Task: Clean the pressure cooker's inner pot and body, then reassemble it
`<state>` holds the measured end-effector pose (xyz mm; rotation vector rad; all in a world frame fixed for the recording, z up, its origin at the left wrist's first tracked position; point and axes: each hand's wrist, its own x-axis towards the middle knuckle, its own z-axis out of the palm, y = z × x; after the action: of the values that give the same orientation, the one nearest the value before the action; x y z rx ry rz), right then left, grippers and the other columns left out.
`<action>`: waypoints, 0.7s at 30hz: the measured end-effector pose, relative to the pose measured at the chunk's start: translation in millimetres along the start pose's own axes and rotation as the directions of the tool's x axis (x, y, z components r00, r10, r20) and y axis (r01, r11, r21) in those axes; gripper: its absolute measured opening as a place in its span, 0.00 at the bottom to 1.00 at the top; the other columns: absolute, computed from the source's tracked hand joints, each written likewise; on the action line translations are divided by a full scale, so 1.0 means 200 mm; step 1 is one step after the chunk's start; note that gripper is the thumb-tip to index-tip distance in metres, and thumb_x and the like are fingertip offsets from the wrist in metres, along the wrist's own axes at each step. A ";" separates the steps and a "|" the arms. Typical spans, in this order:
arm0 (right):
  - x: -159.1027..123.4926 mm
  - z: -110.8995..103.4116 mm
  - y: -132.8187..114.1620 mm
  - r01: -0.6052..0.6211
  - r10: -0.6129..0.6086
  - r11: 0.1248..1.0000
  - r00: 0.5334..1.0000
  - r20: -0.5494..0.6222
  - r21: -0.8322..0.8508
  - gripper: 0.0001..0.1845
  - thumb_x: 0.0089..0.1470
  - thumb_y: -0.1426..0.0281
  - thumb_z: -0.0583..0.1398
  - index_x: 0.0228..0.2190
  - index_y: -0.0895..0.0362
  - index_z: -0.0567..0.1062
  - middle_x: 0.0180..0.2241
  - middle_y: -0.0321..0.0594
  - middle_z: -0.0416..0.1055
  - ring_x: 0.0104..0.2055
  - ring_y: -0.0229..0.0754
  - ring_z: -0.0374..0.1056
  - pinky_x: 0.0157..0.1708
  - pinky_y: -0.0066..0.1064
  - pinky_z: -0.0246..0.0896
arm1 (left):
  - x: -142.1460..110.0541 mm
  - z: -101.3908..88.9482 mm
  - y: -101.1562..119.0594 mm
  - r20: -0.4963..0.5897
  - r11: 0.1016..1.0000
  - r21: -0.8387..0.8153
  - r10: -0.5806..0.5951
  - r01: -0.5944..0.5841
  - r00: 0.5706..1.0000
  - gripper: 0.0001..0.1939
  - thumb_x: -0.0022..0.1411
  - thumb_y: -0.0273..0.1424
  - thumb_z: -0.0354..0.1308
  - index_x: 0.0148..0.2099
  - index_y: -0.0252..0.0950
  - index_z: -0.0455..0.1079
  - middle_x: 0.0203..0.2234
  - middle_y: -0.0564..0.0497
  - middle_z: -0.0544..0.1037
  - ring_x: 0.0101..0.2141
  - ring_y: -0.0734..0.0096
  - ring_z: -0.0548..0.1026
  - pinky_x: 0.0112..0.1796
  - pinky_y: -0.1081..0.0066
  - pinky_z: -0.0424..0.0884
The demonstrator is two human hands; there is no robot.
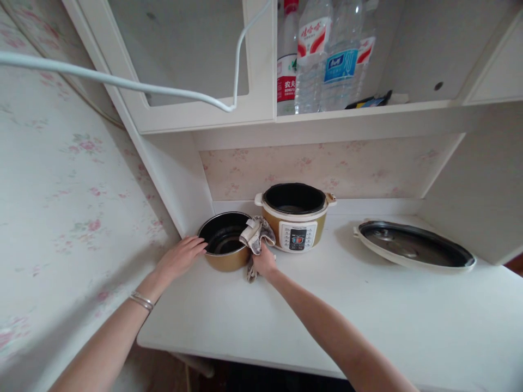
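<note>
My left hand (186, 256) is at the left rim of a round inner pot (227, 263), black inside and gold outside, with the fingertips over the edge. My right hand (265, 261) is closed on a crumpled, patterned grey-and-white cloth (258, 233), which lies against the pot's right rim and hangs down its side. Just right of the cloth stands a gold-and-white electric cooker (278, 218) with a control panel and a dark inside. Its detached-looking oval lid (412, 247) rests underside up farther right, touched by neither hand.
The white tabletop (327, 305) has its front edge below my arms. A white cabinet (208, 120) overhangs the back, holding several plastic bottles (312, 60). A white cable (163, 89) hangs across the upper left. The flowered wall (81, 218) borders the left side.
</note>
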<state>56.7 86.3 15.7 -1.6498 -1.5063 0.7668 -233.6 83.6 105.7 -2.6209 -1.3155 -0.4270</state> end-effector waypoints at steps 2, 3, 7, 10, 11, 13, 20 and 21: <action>0.00 0.01 0.00 -0.002 0.002 1.000 1.000 -0.015 0.004 0.31 0.49 0.75 0.54 0.56 0.52 0.61 0.42 0.44 0.75 0.44 0.49 0.71 0.44 0.37 0.63 | -0.02 0.00 -0.06 0.014 1.000 0.021 0.000 0.000 1.000 0.19 0.66 0.40 0.45 0.50 0.41 0.72 0.50 0.48 0.74 0.54 0.62 0.68 0.58 0.56 0.58; -0.01 0.01 -0.01 -0.001 0.001 1.000 1.000 -0.023 0.006 0.31 0.50 0.75 0.54 0.57 0.52 0.60 0.42 0.44 0.74 0.44 0.48 0.71 0.44 0.37 0.62 | -0.01 0.01 -0.07 0.015 1.000 0.018 -0.001 0.001 1.000 0.18 0.66 0.40 0.45 0.49 0.41 0.73 0.50 0.49 0.75 0.54 0.62 0.68 0.57 0.57 0.59; -0.05 0.03 -0.03 0.009 -0.008 1.000 0.998 -0.056 0.012 0.29 0.51 0.75 0.53 0.56 0.53 0.61 0.46 0.44 0.73 0.48 0.48 0.69 0.48 0.36 0.60 | 0.04 0.02 0.08 0.001 1.000 -0.029 0.001 -0.001 1.000 0.17 0.67 0.39 0.44 0.42 0.42 0.74 0.41 0.51 0.78 0.51 0.64 0.69 0.55 0.60 0.62; -0.11 0.08 -0.05 0.033 -0.029 0.999 0.995 -0.098 0.036 0.28 0.51 0.75 0.53 0.55 0.54 0.62 0.50 0.44 0.69 0.54 0.47 0.64 0.52 0.35 0.57 | 0.12 0.05 0.27 -0.012 0.997 -0.006 -0.071 0.071 0.997 0.17 0.67 0.38 0.44 0.36 0.41 0.73 0.34 0.48 0.78 0.43 0.64 0.73 0.48 0.62 0.67; -0.12 0.11 -0.06 0.042 -0.037 0.998 0.994 -0.105 0.047 0.28 0.51 0.76 0.53 0.55 0.54 0.62 0.51 0.44 0.69 0.55 0.46 0.63 0.52 0.34 0.57 | 0.15 0.07 0.34 -0.031 0.993 0.011 -0.117 0.117 0.993 0.17 0.67 0.37 0.44 0.35 0.40 0.73 0.32 0.48 0.77 0.40 0.63 0.74 0.48 0.61 0.67; -0.15 0.15 -0.07 0.056 -0.049 0.996 0.994 -0.101 0.069 0.29 0.50 0.77 0.53 0.55 0.54 0.62 0.51 0.44 0.69 0.55 0.45 0.63 0.53 0.33 0.56 | 0.22 0.11 0.47 -0.088 0.974 0.022 -0.222 0.225 0.971 0.15 0.66 0.32 0.45 0.34 0.38 0.73 0.30 0.46 0.77 0.37 0.62 0.75 0.50 0.58 0.64; -0.08 0.07 -0.06 0.002 0.003 0.997 0.998 -0.060 0.076 0.27 0.52 0.74 0.53 0.54 0.55 0.62 0.46 0.43 0.73 0.49 0.45 0.68 0.48 0.31 0.60 | 0.35 0.11 0.61 -0.054 0.958 -0.214 -0.206 0.190 0.977 0.18 0.68 0.31 0.40 0.48 0.36 0.71 0.45 0.46 0.76 0.45 0.66 0.73 0.51 0.66 0.65; -0.07 0.04 -0.06 -0.009 0.012 0.998 0.999 -0.051 0.062 0.27 0.51 0.74 0.54 0.54 0.54 0.63 0.45 0.42 0.73 0.48 0.45 0.69 0.47 0.32 0.61 | 0.34 0.09 0.56 -0.069 0.963 -0.222 -0.169 0.150 0.983 0.19 0.68 0.33 0.39 0.51 0.36 0.69 0.48 0.46 0.74 0.47 0.67 0.72 0.51 0.68 0.65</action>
<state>41.2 74.4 20.2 -1.6208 -1.4255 0.7640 -101.3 72.6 108.7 -2.6375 -1.5367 -0.7404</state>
